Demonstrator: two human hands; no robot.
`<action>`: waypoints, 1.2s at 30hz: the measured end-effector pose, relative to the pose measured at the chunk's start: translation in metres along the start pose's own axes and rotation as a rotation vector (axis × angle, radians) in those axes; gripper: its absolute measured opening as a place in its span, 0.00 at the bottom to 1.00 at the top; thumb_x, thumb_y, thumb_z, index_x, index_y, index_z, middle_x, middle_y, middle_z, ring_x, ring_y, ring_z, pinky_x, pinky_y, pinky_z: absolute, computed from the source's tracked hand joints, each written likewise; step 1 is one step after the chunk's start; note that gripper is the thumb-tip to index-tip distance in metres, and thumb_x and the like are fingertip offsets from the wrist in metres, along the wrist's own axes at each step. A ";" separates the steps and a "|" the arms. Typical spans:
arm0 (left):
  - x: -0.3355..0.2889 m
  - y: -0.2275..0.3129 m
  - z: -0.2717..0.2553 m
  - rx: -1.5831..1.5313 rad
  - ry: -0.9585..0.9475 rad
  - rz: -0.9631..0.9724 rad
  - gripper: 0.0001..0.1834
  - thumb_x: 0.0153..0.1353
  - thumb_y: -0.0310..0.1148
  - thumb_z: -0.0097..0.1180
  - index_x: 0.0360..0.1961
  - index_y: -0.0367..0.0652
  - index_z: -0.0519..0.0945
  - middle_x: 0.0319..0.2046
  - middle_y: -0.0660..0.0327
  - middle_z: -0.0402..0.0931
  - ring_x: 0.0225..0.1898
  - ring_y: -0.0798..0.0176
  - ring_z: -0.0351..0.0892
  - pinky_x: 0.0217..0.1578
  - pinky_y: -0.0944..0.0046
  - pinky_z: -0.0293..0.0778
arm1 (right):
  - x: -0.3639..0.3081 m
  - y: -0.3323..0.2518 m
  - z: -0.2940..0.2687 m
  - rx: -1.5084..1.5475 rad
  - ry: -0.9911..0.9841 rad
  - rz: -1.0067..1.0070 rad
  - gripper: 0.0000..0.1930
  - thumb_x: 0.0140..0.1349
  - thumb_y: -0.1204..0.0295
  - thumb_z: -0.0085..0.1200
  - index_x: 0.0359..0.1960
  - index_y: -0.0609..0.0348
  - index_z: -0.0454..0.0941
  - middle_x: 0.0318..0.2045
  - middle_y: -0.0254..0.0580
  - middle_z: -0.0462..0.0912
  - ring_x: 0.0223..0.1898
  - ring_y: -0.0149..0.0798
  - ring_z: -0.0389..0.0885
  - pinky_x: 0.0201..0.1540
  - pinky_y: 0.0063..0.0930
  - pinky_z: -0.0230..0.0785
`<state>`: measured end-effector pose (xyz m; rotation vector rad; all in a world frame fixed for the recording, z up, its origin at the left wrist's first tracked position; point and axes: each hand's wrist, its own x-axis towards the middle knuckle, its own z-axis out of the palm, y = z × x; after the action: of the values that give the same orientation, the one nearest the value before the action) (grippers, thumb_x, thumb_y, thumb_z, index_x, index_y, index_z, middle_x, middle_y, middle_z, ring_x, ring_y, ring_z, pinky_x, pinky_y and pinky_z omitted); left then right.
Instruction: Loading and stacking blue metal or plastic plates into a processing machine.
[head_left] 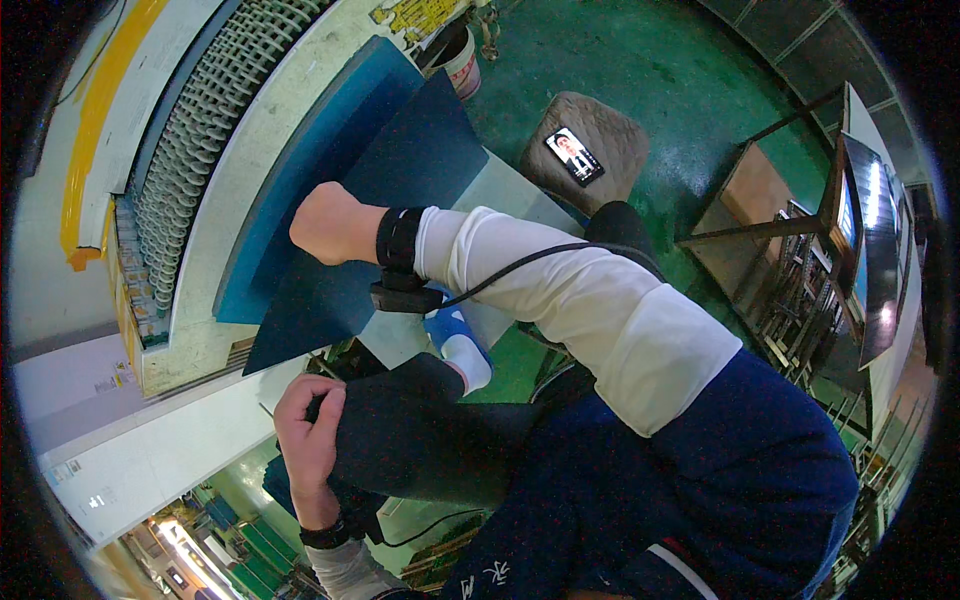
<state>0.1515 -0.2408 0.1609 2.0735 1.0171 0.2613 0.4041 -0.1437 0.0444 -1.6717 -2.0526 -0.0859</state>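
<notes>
Workshop, green floor: right hand over blue board, left hand at knee.
Board lies along the pale edge of a machine with rows of rollers, dark sheet beside it; phone lit on stool, bucket near, metal frame off right. Right hand bent into a fist, its fingers hidden; can't tell grip or contact. Left hand loosely curled, nothing visible in it, palm hidden. Bucket partly covered by sheet; left forearm cut off at lower edge; corners black, far right dim.
</notes>
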 end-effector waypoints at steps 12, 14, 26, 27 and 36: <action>-0.001 0.001 -0.001 -0.008 0.002 -0.003 0.05 0.60 0.24 0.62 0.34 0.32 0.80 0.34 0.56 0.82 0.38 0.61 0.79 0.44 0.65 0.72 | -0.001 -0.002 -0.005 0.012 -0.015 -0.011 0.04 0.43 0.69 0.64 0.21 0.52 0.86 0.22 0.41 0.85 0.27 0.46 0.86 0.25 0.40 0.70; -0.002 0.001 -0.001 -0.007 0.000 0.002 0.05 0.60 0.24 0.62 0.34 0.31 0.80 0.35 0.56 0.82 0.38 0.61 0.79 0.44 0.65 0.72 | -0.002 -0.002 -0.006 0.024 -0.008 -0.014 0.03 0.42 0.71 0.64 0.20 0.54 0.86 0.21 0.41 0.84 0.27 0.47 0.85 0.24 0.39 0.69; -0.001 0.001 -0.001 0.000 0.000 0.013 0.06 0.61 0.25 0.62 0.34 0.31 0.80 0.34 0.56 0.81 0.38 0.61 0.79 0.44 0.65 0.72 | -0.001 -0.001 0.000 0.012 -0.002 -0.004 0.05 0.41 0.68 0.66 0.21 0.52 0.87 0.22 0.42 0.85 0.27 0.46 0.86 0.25 0.41 0.71; -0.001 0.000 -0.001 -0.001 0.002 0.012 0.06 0.61 0.25 0.62 0.34 0.31 0.80 0.34 0.56 0.81 0.38 0.61 0.79 0.44 0.65 0.72 | -0.001 -0.001 0.000 0.010 -0.011 -0.006 0.05 0.41 0.68 0.65 0.21 0.52 0.87 0.22 0.42 0.85 0.27 0.46 0.86 0.25 0.41 0.71; -0.002 0.001 -0.001 0.029 0.008 0.014 0.06 0.61 0.25 0.62 0.34 0.32 0.81 0.34 0.56 0.81 0.38 0.61 0.79 0.44 0.65 0.73 | -0.004 -0.003 -0.004 0.016 -0.011 -0.004 0.03 0.41 0.72 0.63 0.21 0.54 0.86 0.22 0.41 0.85 0.27 0.46 0.85 0.24 0.39 0.68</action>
<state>0.1506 -0.2423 0.1624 2.1079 1.0164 0.2635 0.4036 -0.1498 0.0471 -1.6620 -2.0596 -0.0615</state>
